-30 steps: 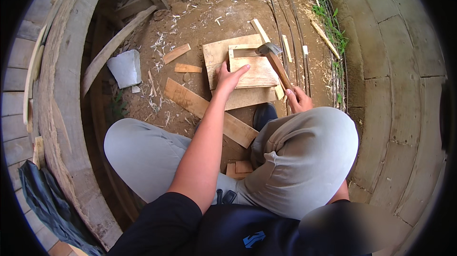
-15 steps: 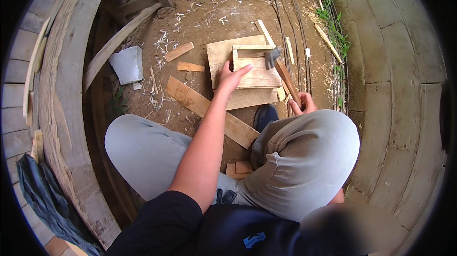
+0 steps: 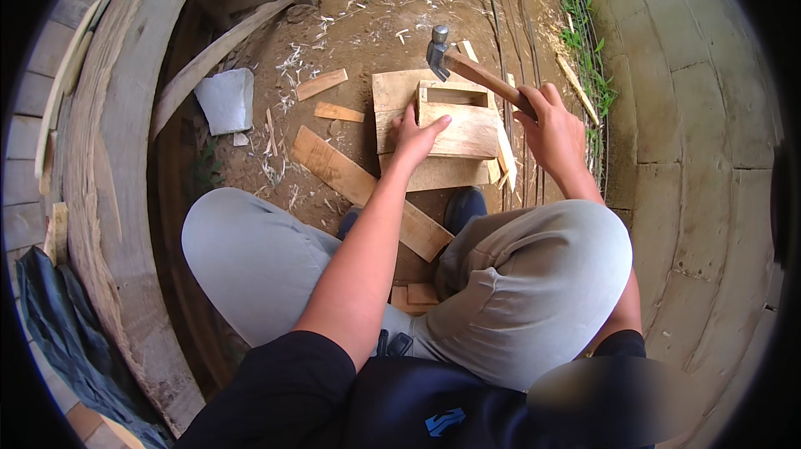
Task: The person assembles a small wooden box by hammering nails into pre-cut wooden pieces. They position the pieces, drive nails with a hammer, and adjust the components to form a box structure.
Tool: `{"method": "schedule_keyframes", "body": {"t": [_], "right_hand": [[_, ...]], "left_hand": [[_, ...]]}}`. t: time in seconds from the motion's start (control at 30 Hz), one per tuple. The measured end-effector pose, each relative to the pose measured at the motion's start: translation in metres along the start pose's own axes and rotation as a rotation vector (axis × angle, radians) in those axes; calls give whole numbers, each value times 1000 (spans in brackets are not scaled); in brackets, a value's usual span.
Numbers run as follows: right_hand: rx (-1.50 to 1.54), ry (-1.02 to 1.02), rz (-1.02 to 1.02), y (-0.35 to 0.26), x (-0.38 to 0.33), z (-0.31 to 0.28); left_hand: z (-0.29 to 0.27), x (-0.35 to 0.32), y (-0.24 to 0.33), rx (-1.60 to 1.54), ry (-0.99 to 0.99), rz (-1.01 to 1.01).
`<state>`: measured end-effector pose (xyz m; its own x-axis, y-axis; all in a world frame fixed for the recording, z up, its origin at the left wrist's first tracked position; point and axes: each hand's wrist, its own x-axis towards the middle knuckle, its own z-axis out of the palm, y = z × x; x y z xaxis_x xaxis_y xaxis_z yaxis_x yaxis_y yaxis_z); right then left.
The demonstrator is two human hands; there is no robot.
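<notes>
A small wooden box (image 3: 471, 138) with a gap along its far side rests on pale boards (image 3: 392, 92) on the ground. My left hand (image 3: 416, 136) grips its left side, the thumb lying over the top board and the fingers down the side. In my right hand (image 3: 554, 128) is a claw hammer (image 3: 486, 76), held near the end of its wooden handle. Its metal head is up in the air, beyond the box's far edge and apart from the wood. Whether a nail stands in the box is too small to tell.
A long plank (image 3: 334, 167) and short offcuts (image 3: 321, 84) lie left of the box on dirt strewn with shavings. A pale stone block (image 3: 225, 101) sits farther left. Dark rods (image 3: 527, 57) run along the right, near a block wall (image 3: 651, 115). A heavy timber (image 3: 133, 199) borders the left.
My right hand has come up from beside the knee and forward, lifting the hammer. Its head has moved left and away from the box. My left hand keeps its hold on the box.
</notes>
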<state>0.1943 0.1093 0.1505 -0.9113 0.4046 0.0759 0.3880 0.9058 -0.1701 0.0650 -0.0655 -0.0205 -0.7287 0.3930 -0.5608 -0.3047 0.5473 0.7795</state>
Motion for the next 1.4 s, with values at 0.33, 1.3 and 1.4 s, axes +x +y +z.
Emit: {"method": "schedule_keyframes", "body": {"t": [0.33, 1.3, 1.4], "right_hand": [[-59, 10, -74, -2, 22, 21], [-364, -103, -370, -29, 58, -12], [-402, -130, -374, -31, 59, -11]], "left_hand": [[-4, 0, 2, -45, -20, -27], [-4, 5, 1, -63, -38, -62], [-5, 4, 2, -66, -47, -60]]}}
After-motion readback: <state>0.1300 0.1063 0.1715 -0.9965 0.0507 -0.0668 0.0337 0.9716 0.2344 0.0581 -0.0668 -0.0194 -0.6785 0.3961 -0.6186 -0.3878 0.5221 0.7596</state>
